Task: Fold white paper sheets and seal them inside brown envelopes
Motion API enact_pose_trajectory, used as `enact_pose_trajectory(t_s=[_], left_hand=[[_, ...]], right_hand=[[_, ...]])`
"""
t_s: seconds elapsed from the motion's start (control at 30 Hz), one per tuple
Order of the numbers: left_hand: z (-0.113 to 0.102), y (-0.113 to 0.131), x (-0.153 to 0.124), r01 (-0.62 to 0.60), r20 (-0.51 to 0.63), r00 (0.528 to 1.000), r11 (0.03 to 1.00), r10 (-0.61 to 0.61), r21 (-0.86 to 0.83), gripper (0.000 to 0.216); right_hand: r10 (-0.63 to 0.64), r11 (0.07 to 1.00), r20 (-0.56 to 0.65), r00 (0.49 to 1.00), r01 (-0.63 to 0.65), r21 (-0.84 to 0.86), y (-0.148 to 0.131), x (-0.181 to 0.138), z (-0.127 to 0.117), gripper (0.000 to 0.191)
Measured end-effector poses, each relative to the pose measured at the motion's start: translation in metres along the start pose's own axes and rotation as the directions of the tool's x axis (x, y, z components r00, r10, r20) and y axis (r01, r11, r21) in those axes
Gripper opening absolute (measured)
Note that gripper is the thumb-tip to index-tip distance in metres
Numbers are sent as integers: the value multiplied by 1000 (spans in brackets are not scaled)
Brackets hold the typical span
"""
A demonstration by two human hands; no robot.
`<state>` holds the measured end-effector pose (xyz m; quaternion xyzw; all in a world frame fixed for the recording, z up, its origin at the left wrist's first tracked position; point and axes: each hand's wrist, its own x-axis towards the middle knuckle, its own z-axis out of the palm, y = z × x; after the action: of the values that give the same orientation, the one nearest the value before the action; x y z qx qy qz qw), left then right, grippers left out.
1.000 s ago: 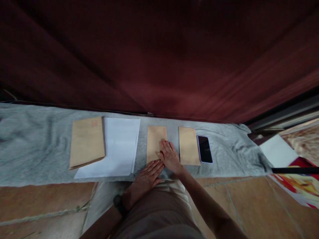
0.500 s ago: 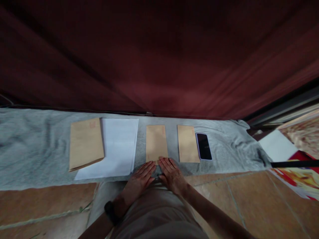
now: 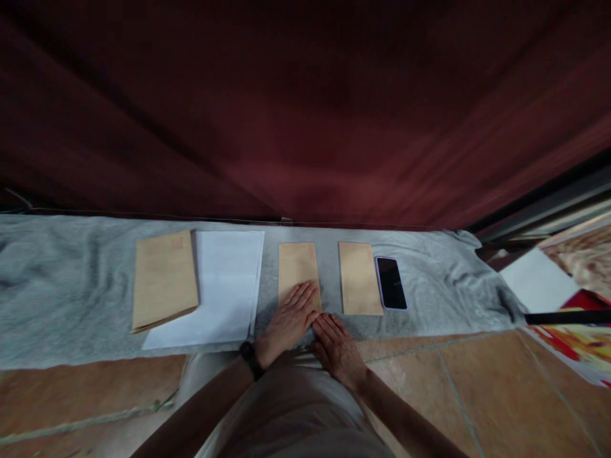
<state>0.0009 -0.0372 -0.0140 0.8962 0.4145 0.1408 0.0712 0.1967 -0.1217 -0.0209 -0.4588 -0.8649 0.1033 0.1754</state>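
A brown paper envelope (image 3: 296,264) lies flat on the grey cloth, straight in front of me. My left hand (image 3: 292,316) rests palm down across its near part, fingers stretched out, covering the lower left portion. At the envelope's near right corner is my right hand (image 3: 335,346), its fingers extended and flat, the tips by the left thumb. A second brown envelope (image 3: 361,280) lies to the right, apart from both hands. To the left, a stack of brown envelopes (image 3: 165,280) overlaps several white paper sheets (image 3: 229,283).
A dark-screened phone (image 3: 391,283) lies beside the right envelope. The grey cloth (image 3: 439,286) covers a narrow surface below a dark red curtain (image 3: 305,127). Tiled floor (image 3: 415,375) shows in front. At far right are a white sheet (image 3: 539,280) and colourful printed paper (image 3: 582,337).
My left hand has moved up and right, from the envelope's near edge onto its face. The right hand has shifted slightly down to the near right corner.
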Motion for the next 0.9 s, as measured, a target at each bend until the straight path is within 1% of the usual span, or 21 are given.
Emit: enact_pose_trajectory(t_s=[0.07, 0.17, 0.23, 0.33, 0.57, 0.67, 0.77, 0.9], left_hand=[[9, -3, 24, 11, 17, 1000, 1000, -12, 18, 61], [21, -12, 49, 55, -2, 998, 998, -55, 32, 64], [26, -20, 60, 72, -27, 997, 997, -71, 34, 65], [25, -31, 70, 103, -46, 994, 994, -101, 42, 65], [19, -57, 79, 213, -70, 975, 975, -209, 56, 67], [20, -68, 77, 305, -101, 949, 950, -298, 61, 70], [21, -77, 74, 396, -145, 912, 917, -385, 55, 74], [19, -81, 67, 447, -199, 879, 894, -433, 29, 73]], right_hand=[[0, 1000, -3, 1000, 0, 0, 1, 0, 2, 61], [-4, 1000, -7, 1000, 4, -4, 1, 0, 3, 63], [-2, 1000, -8, 1000, 2, -4, 1, 1, 4, 64], [-2, 1000, -1, 1000, 2, -7, 1, 1, 4, 66], [-13, 1000, 1, 1000, 13, -11, 3, 1, 7, 67], [0, 1000, -17, 1000, -1, -10, 2, 1, 7, 65], [9, 1000, -26, 1000, -9, -5, 0, 2, 6, 64], [1, 1000, -16, 1000, -1, 0, -1, 2, 3, 63]])
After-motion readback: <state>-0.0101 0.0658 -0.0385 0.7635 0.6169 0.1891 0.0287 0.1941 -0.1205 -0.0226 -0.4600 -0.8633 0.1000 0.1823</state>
